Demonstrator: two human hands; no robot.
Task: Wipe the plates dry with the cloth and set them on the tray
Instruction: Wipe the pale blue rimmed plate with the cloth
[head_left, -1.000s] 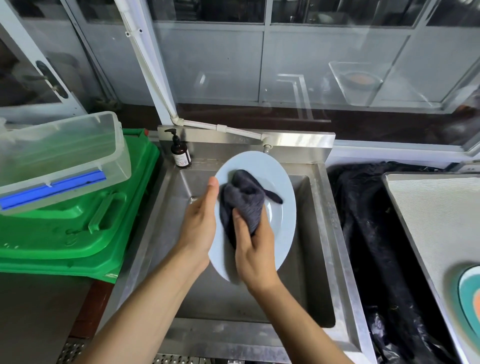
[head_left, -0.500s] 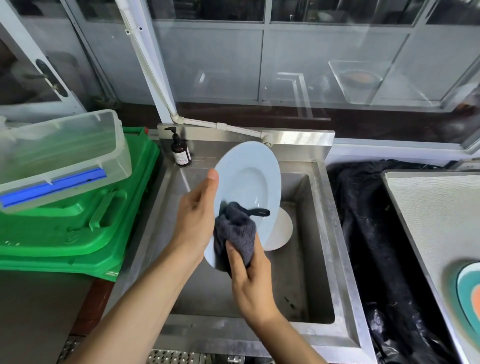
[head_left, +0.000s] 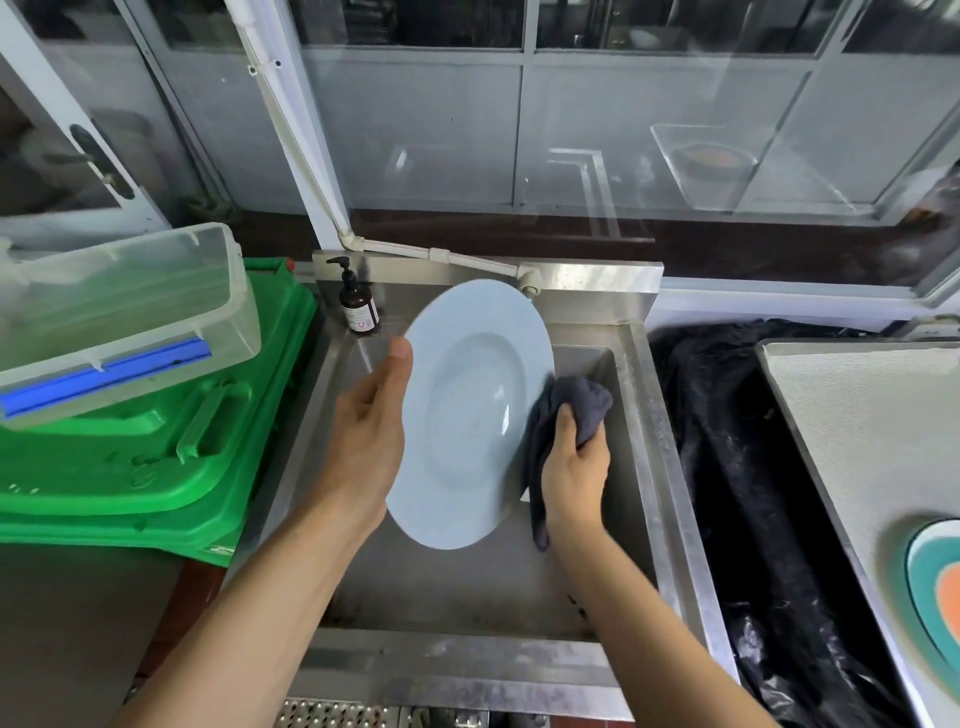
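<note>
The plate (head_left: 475, 415) is held upright over the sink (head_left: 670, 467), its hollow face toward the camera. The left hand (head_left: 371, 441) grips its left rim: thumb laid along the front edge, the other fingers hidden behind the plate, so I cannot tell how they lie. The right hand (head_left: 574, 465) is closed round a bunched dark cloth (head_left: 571, 410), fingers curled into the folds, and presses it against the plate's right rim; a tail of cloth hangs below the wrist.

Progress, judged from this view: the wiping of this plate is under way and not finished. The face shows no obvious droplets (glare on the glaze makes that uncertain), and the cloth sits at the edge, so the rim and probably the back remain to be done. Whether the back is dry cannot be seen.

To the right lies a pale tray (head_left: 857, 441) with part of a teal and orange plate (head_left: 935, 587) at its near edge, apparently one already set down. A sliver of white shows behind the held plate's lower right edge; it may be another dish in the sink, too little visible to say.

Left to do: finish the rim and back, carry the plate right across the black sheeting (head_left: 727, 467), lay it on the tray.
</note>
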